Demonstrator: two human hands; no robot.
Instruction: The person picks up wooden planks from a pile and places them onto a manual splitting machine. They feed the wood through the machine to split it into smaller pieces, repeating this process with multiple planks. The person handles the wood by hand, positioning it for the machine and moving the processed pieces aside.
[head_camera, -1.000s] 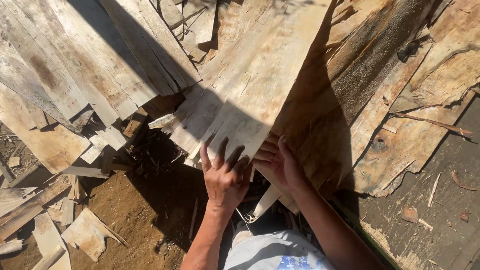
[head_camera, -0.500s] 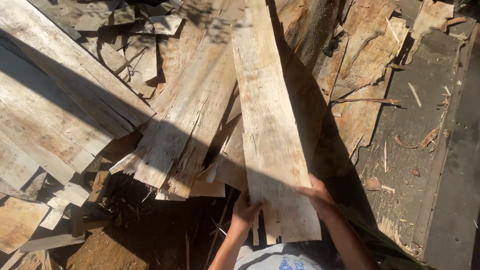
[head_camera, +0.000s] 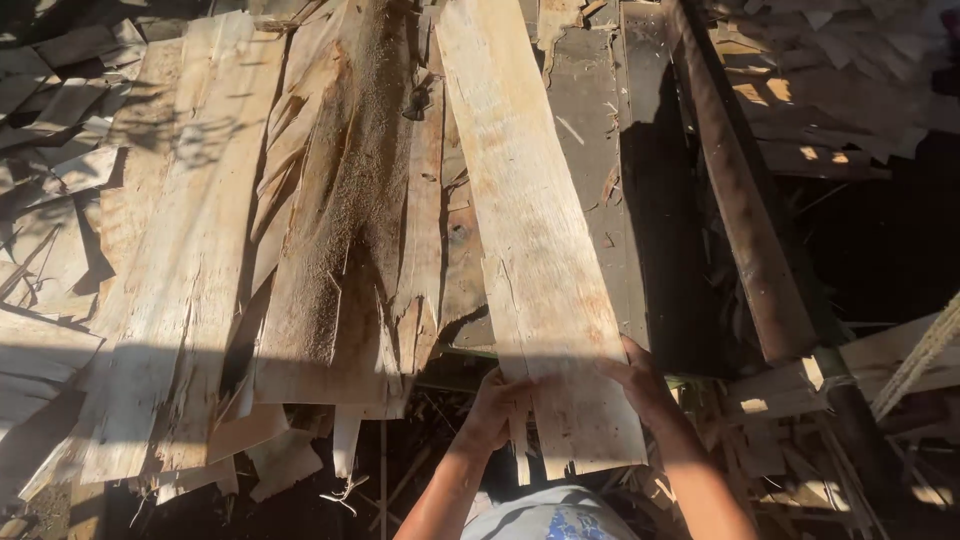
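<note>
- A long pale board lies lengthwise over the stack, its split near end overhanging toward the person.
- The left hand grips that end at its left edge, fingers curled on the wood.
- The right hand clasps the right edge, fingers under the board.
- Just left lies a bark-faced slab, then a wide plank.
- A dark beam runs along the right; a rope crosses beyond.

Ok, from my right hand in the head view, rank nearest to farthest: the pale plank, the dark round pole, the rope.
1. Pale plank: gripped by the right hand at its near end.
2. Dark round pole: just right of the hand.
3. Rope: far right edge.
</note>
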